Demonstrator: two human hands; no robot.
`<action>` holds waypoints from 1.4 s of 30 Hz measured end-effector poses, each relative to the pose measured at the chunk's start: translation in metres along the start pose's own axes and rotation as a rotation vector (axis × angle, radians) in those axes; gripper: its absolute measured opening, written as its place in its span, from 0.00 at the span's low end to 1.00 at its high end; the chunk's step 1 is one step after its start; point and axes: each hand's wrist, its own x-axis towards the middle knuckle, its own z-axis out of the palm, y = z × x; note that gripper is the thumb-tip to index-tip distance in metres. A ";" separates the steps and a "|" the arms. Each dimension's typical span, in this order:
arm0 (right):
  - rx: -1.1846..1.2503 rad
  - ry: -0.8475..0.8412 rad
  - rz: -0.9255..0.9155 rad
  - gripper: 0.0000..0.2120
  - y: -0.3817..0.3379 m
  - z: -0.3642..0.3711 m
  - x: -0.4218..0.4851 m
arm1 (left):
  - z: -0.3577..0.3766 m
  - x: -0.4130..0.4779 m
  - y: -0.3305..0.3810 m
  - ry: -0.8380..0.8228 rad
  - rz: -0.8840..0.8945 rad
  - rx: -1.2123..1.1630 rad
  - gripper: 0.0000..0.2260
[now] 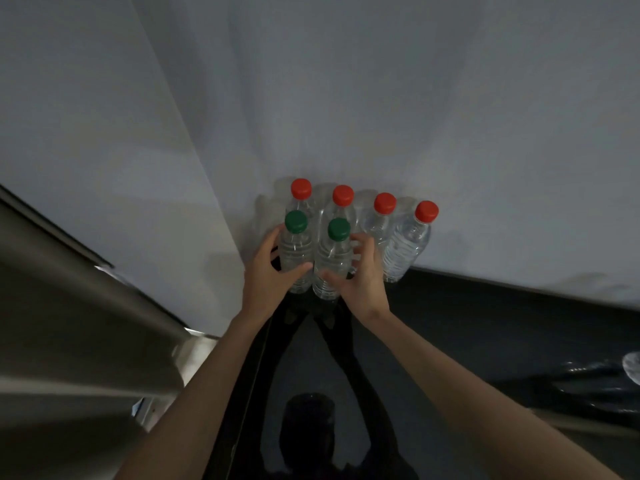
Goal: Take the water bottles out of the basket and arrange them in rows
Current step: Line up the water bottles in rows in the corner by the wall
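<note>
4 red-capped bottles [379,220] stood upright in 1 row against the white wall [381,98], touching or nearly touching, so that the wall served as a straight back stop for the row. In front of them, 2 green-capped bottles [313,258] stood side by side on the dark glossy surface [485,323] — the start of a 2nd row, aligned with the 2 leftmost red caps behind. The left hand [266,275] was wrapped around the left green-capped bottle, thumb across its front and fingers around its outer side; the right hand [360,275] gripped the right green-capped bottle in the same mirrored manner. Both hands were thus closed on bottle bodies low down, not on the caps, which in all likelihood gave better control for seating the pair upright and pressing them together. The placement step appeared nearly complete, although contact between the bases and the surface could not be confirmed. The 2nd row lacked 2 positions at the right. The basket was not identifiable in view — a dark, wrinkled object [588,379] at the right edge was too indistinct to name.
</note>
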 end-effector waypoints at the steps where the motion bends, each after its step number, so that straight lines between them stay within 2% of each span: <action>1: -0.004 0.002 0.011 0.34 -0.001 0.002 -0.001 | -0.001 0.002 -0.001 -0.024 -0.001 -0.001 0.32; 6: -0.014 0.035 0.056 0.34 -0.003 0.011 -0.005 | -0.008 0.008 -0.008 -0.115 -0.007 -0.010 0.34; 11: -0.018 0.011 0.077 0.35 -0.004 0.011 -0.002 | -0.006 0.004 -0.005 -0.112 -0.034 -0.031 0.35; 15: -0.002 -0.064 0.082 0.34 -0.010 0.002 -0.005 | -0.008 -0.004 0.002 -0.109 -0.046 0.051 0.37; 19: 0.057 -0.058 0.078 0.29 -0.025 -0.020 -0.024 | -0.013 -0.023 0.019 -0.038 -0.060 0.208 0.37; 22: 0.037 -0.030 0.027 0.25 -0.043 -0.055 -0.049 | -0.016 -0.056 0.050 0.035 0.000 0.294 0.32; 27: -0.101 0.062 -0.165 0.20 -0.075 -0.126 -0.104 | -0.004 -0.110 0.106 0.134 0.227 0.394 0.20; 30: -0.210 0.164 -0.218 0.18 -0.078 -0.167 -0.139 | 0.017 -0.138 0.144 0.066 0.315 0.449 0.16; 33: -0.296 0.241 -0.178 0.16 -0.069 -0.206 -0.172 | 0.046 -0.163 0.175 -0.006 0.402 0.459 0.14; 42: -0.395 0.383 -0.107 0.13 -0.016 -0.343 -0.252 | 0.158 -0.240 0.239 -0.156 0.496 0.396 0.12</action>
